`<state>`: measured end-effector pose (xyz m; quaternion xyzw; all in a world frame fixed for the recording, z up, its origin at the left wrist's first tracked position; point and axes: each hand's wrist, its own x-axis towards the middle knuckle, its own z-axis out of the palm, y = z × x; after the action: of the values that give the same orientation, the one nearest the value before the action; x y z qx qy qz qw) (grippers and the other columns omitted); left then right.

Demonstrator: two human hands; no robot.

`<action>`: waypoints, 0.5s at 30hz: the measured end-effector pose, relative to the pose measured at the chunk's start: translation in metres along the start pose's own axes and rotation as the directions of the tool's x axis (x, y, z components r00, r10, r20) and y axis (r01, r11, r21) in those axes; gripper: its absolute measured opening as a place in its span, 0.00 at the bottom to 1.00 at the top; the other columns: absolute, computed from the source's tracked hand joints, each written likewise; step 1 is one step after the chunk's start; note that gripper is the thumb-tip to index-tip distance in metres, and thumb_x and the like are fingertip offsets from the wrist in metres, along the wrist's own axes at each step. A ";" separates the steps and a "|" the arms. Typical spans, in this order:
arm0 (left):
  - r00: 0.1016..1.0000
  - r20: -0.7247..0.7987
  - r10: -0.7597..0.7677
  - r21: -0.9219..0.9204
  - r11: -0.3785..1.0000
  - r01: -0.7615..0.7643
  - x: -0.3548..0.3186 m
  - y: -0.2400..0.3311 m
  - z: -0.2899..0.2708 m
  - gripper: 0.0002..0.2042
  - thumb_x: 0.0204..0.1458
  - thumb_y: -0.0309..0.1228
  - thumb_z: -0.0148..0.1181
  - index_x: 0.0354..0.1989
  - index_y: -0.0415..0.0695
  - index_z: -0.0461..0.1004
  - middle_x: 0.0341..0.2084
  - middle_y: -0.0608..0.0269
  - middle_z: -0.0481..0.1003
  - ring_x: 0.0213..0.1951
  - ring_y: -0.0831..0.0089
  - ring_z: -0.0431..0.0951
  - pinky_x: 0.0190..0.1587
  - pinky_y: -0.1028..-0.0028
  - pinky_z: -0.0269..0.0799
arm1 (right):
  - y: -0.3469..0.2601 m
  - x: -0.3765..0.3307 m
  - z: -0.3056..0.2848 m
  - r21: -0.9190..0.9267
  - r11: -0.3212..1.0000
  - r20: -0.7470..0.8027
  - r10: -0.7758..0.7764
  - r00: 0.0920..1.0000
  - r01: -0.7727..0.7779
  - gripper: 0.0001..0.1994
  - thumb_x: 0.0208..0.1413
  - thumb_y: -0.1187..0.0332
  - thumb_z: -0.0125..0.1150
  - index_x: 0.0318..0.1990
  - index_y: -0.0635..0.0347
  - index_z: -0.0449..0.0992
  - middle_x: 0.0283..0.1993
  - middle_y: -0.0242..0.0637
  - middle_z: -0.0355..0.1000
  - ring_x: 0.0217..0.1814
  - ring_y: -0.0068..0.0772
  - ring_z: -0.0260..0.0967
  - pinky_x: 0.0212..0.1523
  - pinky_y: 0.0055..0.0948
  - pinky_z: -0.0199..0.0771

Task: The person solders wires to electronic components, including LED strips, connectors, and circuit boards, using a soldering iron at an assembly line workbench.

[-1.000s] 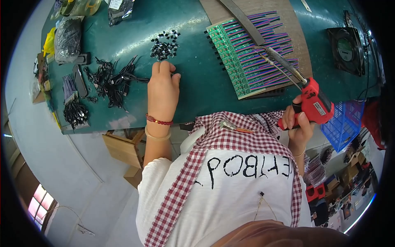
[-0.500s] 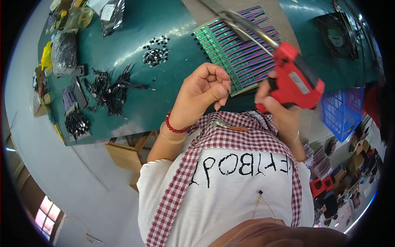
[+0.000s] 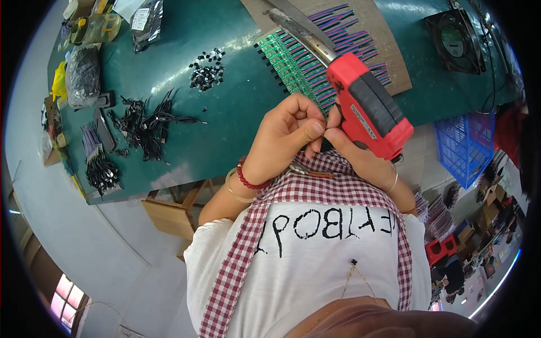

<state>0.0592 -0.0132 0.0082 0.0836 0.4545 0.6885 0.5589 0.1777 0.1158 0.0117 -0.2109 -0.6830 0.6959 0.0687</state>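
Observation:
A red-and-black soldering gun (image 3: 369,107) with a long metal barrel is in my right hand (image 3: 360,158), its tip angled away to the far left over the boards. The thumb and index finger of that hand meet the fingertips of my left hand (image 3: 284,135). My left fingers are curled and pinched together; whatever is between them is too small or hidden to make out. Just beyond the hands lies a row of small green circuit boards (image 3: 287,65) with purple, pink and black wires (image 3: 355,42) fanning out to the right, partly covered by the gun.
Small black-and-white parts (image 3: 207,76) lie in a heap on the green table (image 3: 186,132), near a tangle of black cables (image 3: 149,127). Wire bundles (image 3: 101,169) and plastic bags (image 3: 83,76) are at the left. A black fan (image 3: 455,42) stands far right, above a blue basket (image 3: 465,149).
My right hand has come left with the soldering gun, and its fingertips now meet those of my left hand. The view has shifted slightly.

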 end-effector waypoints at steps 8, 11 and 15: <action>0.964 0.129 0.234 0.774 0.583 -0.245 -0.011 0.013 0.015 0.02 0.48 0.21 0.55 0.30 0.35 0.71 0.19 0.62 0.73 0.21 0.81 0.73 0.25 0.81 0.68 | 0.090 -0.037 0.007 0.775 0.373 0.089 0.735 0.672 -0.510 0.17 0.46 0.73 0.65 0.44 0.62 0.68 0.34 0.30 0.70 0.37 0.18 0.68 0.40 0.21 0.68; 0.970 0.076 0.232 0.798 0.569 -0.199 -0.014 0.009 0.010 0.04 0.45 0.21 0.57 0.29 0.35 0.71 0.22 0.58 0.74 0.22 0.75 0.76 0.27 0.78 0.70 | 0.023 -0.014 0.008 0.128 0.992 -0.090 0.013 0.996 -0.002 0.19 0.45 0.72 0.65 0.45 0.63 0.67 0.31 0.30 0.71 0.34 0.17 0.68 0.37 0.20 0.68; 0.965 0.079 0.252 0.823 0.530 -0.205 -0.028 0.006 0.005 0.04 0.45 0.21 0.58 0.30 0.35 0.72 0.21 0.57 0.75 0.22 0.73 0.76 0.26 0.77 0.70 | 0.005 -0.014 0.016 0.203 0.977 -0.056 -0.049 0.997 0.059 0.10 0.47 0.73 0.61 0.37 0.61 0.67 0.28 0.29 0.70 0.30 0.15 0.65 0.32 0.20 0.66</action>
<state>0.0681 -0.0344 0.0261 0.3763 0.7218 0.4648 0.3484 0.1854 0.0952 0.0090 -0.2017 -0.6114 0.7547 0.1261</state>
